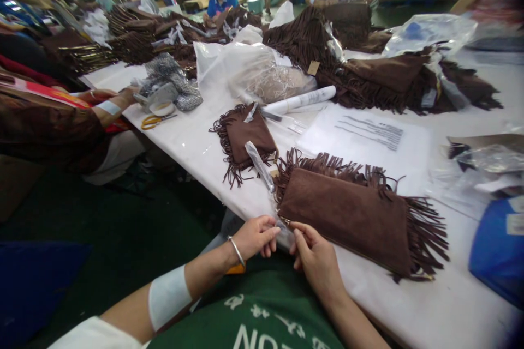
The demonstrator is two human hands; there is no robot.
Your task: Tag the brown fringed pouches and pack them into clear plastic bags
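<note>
A large brown fringed bag (347, 215) lies flat at the table's front edge. My left hand (258, 237) is closed in a pinch on clear plastic wrap (282, 233) just off the bag's near left corner. At that same corner my right hand (311, 248) pinches the small metal zipper end, thumb against forefinger. Behind them rests a smaller brown fringed pouch (250, 136), with a plastic-wrapped strip (260, 166) running from it toward the large bag.
Yellow-handled scissors (153, 121) and a tape roll (162, 108) lie at the table's left edge, near another person's hands. Printed paper (364, 136), a white roll (301, 100) and heaped fringed bags (385, 79) are farther back. Something blue (497, 251) sits at right.
</note>
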